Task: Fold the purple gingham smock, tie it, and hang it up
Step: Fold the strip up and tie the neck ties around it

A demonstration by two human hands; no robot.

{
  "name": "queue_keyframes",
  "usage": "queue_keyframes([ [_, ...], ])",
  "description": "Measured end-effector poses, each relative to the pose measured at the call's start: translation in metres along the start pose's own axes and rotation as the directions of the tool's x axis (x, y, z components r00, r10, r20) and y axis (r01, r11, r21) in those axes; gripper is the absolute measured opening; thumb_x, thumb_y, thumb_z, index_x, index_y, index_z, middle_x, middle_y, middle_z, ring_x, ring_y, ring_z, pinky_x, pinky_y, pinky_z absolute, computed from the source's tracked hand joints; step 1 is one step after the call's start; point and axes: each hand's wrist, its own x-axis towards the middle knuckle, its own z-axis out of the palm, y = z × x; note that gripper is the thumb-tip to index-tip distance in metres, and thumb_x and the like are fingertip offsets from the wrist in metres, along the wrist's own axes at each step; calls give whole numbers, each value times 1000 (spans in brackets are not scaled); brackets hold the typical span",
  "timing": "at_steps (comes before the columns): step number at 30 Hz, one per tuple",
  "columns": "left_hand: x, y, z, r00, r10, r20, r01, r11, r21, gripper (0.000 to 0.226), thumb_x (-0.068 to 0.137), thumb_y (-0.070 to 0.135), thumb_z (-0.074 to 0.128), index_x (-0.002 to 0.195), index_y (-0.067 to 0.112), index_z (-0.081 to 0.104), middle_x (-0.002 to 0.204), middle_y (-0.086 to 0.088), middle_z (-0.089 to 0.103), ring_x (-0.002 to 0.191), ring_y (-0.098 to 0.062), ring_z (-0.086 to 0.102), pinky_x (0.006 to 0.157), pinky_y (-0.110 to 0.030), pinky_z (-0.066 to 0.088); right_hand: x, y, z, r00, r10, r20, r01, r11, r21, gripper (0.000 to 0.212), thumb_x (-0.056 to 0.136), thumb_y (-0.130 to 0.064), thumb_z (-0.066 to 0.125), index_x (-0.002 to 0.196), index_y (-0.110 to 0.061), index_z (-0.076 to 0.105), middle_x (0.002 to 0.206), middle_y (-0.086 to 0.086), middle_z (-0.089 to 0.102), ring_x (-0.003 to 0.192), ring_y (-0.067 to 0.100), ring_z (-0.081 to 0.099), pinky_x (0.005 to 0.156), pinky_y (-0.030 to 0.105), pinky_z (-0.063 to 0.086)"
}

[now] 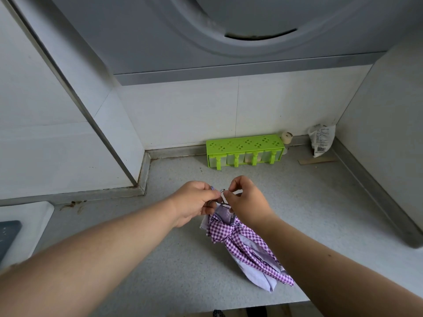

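The left hand pinches the smock's top end, and the right hand beside it grips a small metal ring there. The tied bundle lies mid-worktop, its length trailing toward the front edge, equally near both hands.

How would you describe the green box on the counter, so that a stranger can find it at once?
Look along the grey countertop to the white tiled back wall. Against it, beyond both hands, stands the green box. It is the only bright green thing there, with clover-shaped holes on top, left of a small beige roll and a crumpled bag.
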Motion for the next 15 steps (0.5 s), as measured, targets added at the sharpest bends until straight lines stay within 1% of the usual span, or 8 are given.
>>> queue_keyframes([
  [2,3,0,0,1000,12,-14,-12,1000,-7,8,100,7,69,92,6,65,82,-11,72,69,-16,66,64,-28,58,0,1,1,999,-17,28,17,1000,5,17,91,-21,72,88,-20,55,83,4,67,66,25,64,60,39,52],
  [3,3,1,0,1000,18,-17,-18,1000,-7,8,99,7,69,92,7,65,80,-10,72,70,-17,67,66,-29,58,0,1,2,999,-28,45,28,1000,-2,19,89,-21,74,88,-19,55,77,2,64,63,19,60,60,39,51],
  [5,4,1,-1,1000,22,-20,-22,1000,-8,9,98,7,71,91,7,65,81,-11,72,71,-18,69,67,-32,58,0,1,3,997,-48,65,50,998,-24,21,88,-21,77,90,-19,56,73,-6,62,59,6,54,58,28,49],
  [6,5,1,-2,1000,22,-22,-22,1000,-8,9,97,8,71,90,8,65,83,-12,72,72,-18,69,68,-32,58,0,0,3,996,-54,68,56,998,-20,22,87,-21,79,90,-19,57,74,-7,64,60,3,55,59,23,50],
  [7,5,1,-4,1000,22,-22,-22,1000,-5,10,97,9,72,90,8,65,85,-13,73,74,-18,70,68,-33,58,1,1,4,996,-57,75,57,998,-5,22,87,-20,80,90,-20,58,77,-6,67,63,3,59,61,23,53],
  [9,4,0,-6,1000,23,-12,-23,1000,5,9,98,11,72,91,8,66,88,-14,74,76,-18,71,69,-33,58,2,2,6,994,-52,97,50,999,19,22,86,-17,81,89,-20,59,82,-3,71,69,9,66,66,29,58],
  [11,4,1,-7,1000,24,-3,-24,1000,8,8,99,12,71,93,7,67,90,-14,75,77,-17,72,68,-31,58,4,3,7,994,-48,97,47,999,22,21,87,-15,81,89,-20,61,82,-3,71,69,9,65,67,29,58],
  [15,6,4,-10,1000,27,-13,-27,999,33,7,99,10,70,96,6,66,91,-14,76,76,-16,73,67,-30,59,5,2,9,997,-55,55,54,998,19,18,88,-14,80,88,-23,64,76,-4,67,65,6,59,66,28,55],
])
